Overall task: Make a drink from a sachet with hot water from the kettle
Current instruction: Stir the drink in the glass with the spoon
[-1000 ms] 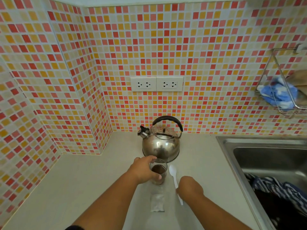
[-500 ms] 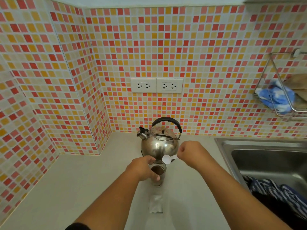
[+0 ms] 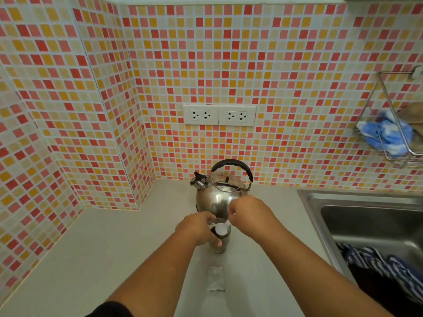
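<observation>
From the head view, a glass (image 3: 220,239) of dark drink is gripped by the left hand (image 3: 198,227) on the surface (image 3: 128,243), just before the kettle (image 3: 217,197). A white spoon (image 3: 221,228) is pinched over it by the right hand (image 3: 249,213). A sachet (image 3: 215,279) lies nearer.

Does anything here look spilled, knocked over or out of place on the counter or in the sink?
No spills show. The glass stands upright in the left hand, the right hand holding a white spoon over it. The sachet lies flat nearby. One oddity: striped cloth sits in the sink.
</observation>
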